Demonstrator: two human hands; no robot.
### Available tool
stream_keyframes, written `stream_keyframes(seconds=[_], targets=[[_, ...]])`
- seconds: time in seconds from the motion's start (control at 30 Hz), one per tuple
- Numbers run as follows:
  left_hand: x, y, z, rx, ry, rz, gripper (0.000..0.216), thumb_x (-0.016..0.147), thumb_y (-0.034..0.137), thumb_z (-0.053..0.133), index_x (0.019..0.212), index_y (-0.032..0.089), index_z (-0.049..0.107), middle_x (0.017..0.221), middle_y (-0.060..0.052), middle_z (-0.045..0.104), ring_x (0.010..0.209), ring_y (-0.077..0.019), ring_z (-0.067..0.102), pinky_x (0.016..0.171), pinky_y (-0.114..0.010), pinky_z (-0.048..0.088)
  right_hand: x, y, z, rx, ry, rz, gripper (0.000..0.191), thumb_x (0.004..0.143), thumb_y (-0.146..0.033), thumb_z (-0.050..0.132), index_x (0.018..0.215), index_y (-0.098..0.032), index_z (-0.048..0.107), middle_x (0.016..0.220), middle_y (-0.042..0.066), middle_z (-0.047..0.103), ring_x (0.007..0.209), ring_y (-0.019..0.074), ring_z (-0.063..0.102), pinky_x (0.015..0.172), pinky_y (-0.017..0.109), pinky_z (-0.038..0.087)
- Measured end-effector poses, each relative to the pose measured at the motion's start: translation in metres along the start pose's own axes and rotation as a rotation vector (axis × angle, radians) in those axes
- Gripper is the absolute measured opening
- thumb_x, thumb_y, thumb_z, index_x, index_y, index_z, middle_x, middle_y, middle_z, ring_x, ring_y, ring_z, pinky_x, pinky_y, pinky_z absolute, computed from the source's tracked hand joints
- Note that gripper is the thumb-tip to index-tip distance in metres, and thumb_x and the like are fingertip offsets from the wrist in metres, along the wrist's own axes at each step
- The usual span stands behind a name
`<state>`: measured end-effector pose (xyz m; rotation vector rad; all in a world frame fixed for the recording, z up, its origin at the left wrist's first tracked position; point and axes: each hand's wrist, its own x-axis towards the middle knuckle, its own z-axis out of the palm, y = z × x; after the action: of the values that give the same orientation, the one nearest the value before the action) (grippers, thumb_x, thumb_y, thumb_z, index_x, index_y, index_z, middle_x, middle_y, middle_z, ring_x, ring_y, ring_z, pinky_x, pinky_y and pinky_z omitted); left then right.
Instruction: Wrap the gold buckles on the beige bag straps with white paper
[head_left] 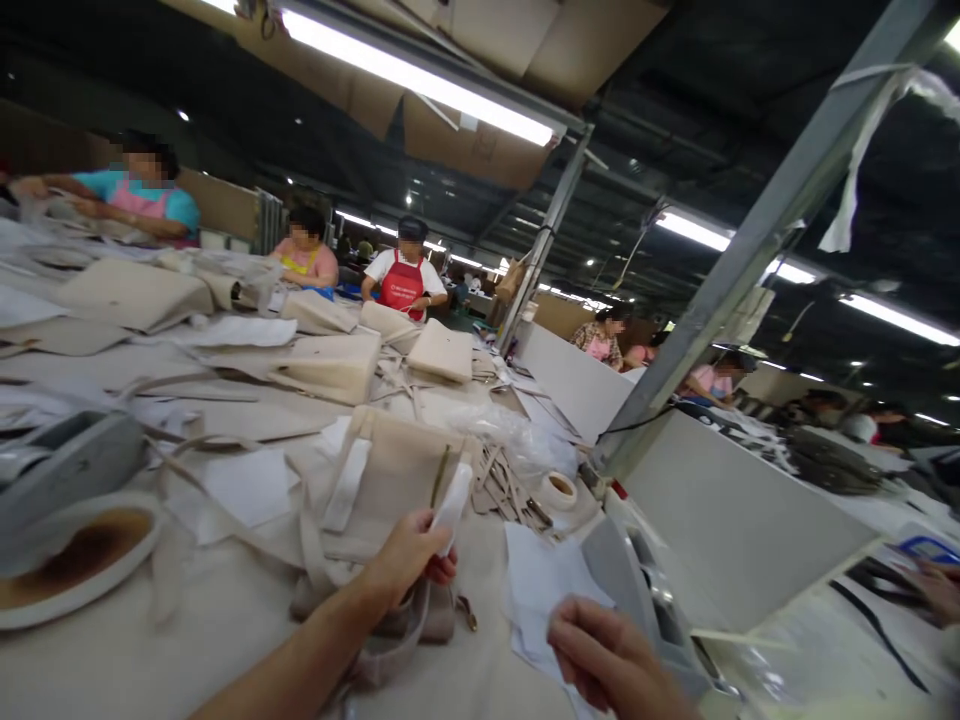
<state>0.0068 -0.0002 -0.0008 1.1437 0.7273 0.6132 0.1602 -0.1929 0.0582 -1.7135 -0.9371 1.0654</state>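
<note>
A beige bag (394,475) lies before me in the middle of the table, with white strips along both its sides and a brass-coloured zipper-like line on it. At its right side, my left hand (411,556) is closed, pinching the white strip (454,508) between thumb and fingers. A strap (397,655) and a small metal clasp (466,612) lie below that hand. My right hand (611,645) is apart from the bag, over white paper sheets (544,575). Its fingers are curled together, and anything between them is hidden. The grey tape dispenser (645,590) stands just beyond it.
A bowl of brown liquid (82,555) and another grey dispenser (71,465) stand at left. A tape roll (559,490) and bundled straps (506,480) lie right of the bag. More beige bags (330,365) fill the far table, where co-workers (401,280) sit. A metal post (720,270) rises at right.
</note>
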Motion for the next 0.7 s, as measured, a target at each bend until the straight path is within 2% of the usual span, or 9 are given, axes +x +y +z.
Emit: stream_keyframes(seconds=[0.1, 0.2, 0.43, 0.7], targets=[[0.000, -0.002, 0.001, -0.001, -0.017, 0.008, 0.026, 0.065, 0.037, 0.068, 0.075, 0.017, 0.055, 0.057, 0.000, 0.062, 0.044, -0.0118, 0.057, 0.044, -0.022, 0.045, 0.038, -0.047, 0.038, -0.022, -0.091, -0.119, 0.034, 0.070, -0.052, 0.069, 0.065, -0.020, 0.058, 0.056, -0.003, 0.052, 0.051, 0.0094, 0.036, 0.051, 0.026, 0.024], [0.002, -0.005, 0.000, -0.021, -0.054, 0.024, 0.030, 0.064, 0.036, 0.069, 0.081, 0.015, 0.056, 0.060, -0.001, 0.064, 0.046, -0.0123, 0.058, 0.045, -0.023, 0.047, 0.069, -0.062, 0.059, -0.120, -0.129, -0.169, 0.025, 0.068, -0.043, 0.063, 0.061, -0.020, 0.058, 0.054, -0.003, 0.052, 0.052, 0.0101, 0.037, 0.052, 0.026, 0.026], [0.003, -0.011, 0.002, -0.040, -0.118, 0.064, 0.032, 0.069, 0.039, 0.069, 0.086, 0.015, 0.057, 0.064, -0.002, 0.063, 0.046, -0.0126, 0.059, 0.044, -0.023, 0.046, 0.110, -0.039, 0.061, -0.325, -0.073, -0.146, 0.023, 0.066, -0.041, 0.055, 0.055, -0.021, 0.056, 0.051, -0.002, 0.053, 0.051, 0.0117, 0.043, 0.053, 0.027, 0.031], [-0.007, -0.001, 0.001, -0.011, -0.174, 0.105, 0.030, 0.066, 0.030, 0.072, 0.089, 0.015, 0.059, 0.064, 0.001, 0.061, 0.048, -0.0109, 0.056, 0.046, -0.022, 0.044, 0.117, -0.029, 0.063, -0.375, 0.033, -0.173, 0.023, 0.067, -0.038, 0.052, 0.051, -0.022, 0.052, 0.049, -0.003, 0.051, 0.052, 0.0127, 0.045, 0.057, 0.028, 0.033]])
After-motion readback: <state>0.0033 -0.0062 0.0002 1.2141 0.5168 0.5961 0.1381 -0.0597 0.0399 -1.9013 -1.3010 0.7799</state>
